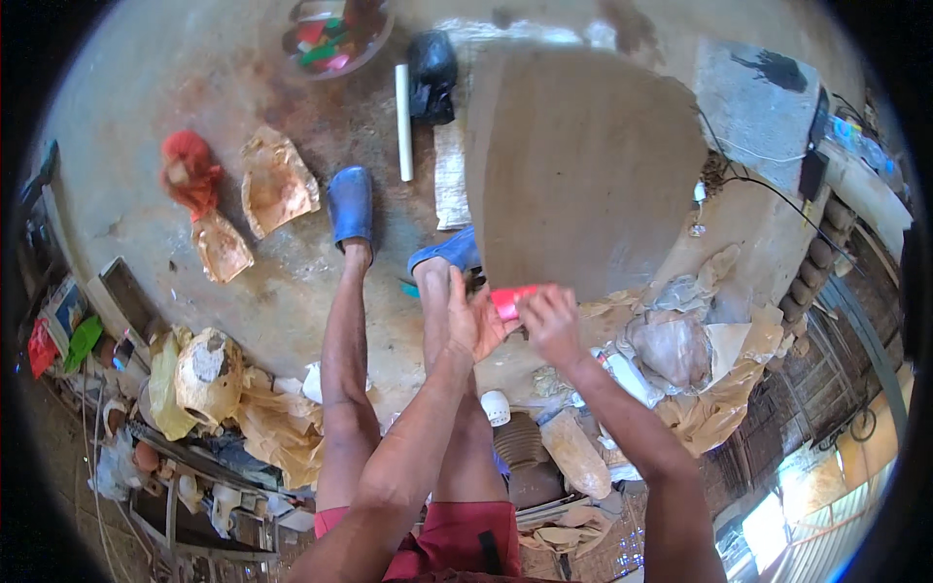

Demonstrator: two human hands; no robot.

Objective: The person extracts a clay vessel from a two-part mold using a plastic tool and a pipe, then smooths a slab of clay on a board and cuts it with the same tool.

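A smooth red-pink piece [509,300] lies between my two hands over the near edge of a clay-like slab; its exact kind I cannot make out. My right hand [550,321] is closed on its right end, slightly blurred. Palm turned up, my left hand [470,317] has its thumb and fingers spread, close against the left end of the piece. The broad grey-brown slab [593,165] rests flat beyond my hands, on a pale woven sheet [450,185]. Left of it lie a white rod [403,123] and a black plastic bag [432,78].
A clear bowl [375,56] holding colourful pieces in liquid stands far off. At left are a red bundle [188,167] and crumpled brown paper [279,182]. Plastic bags [669,348] lie to the right, near a grey board [748,112] with a cable [792,206]. Clutter lines both sides.
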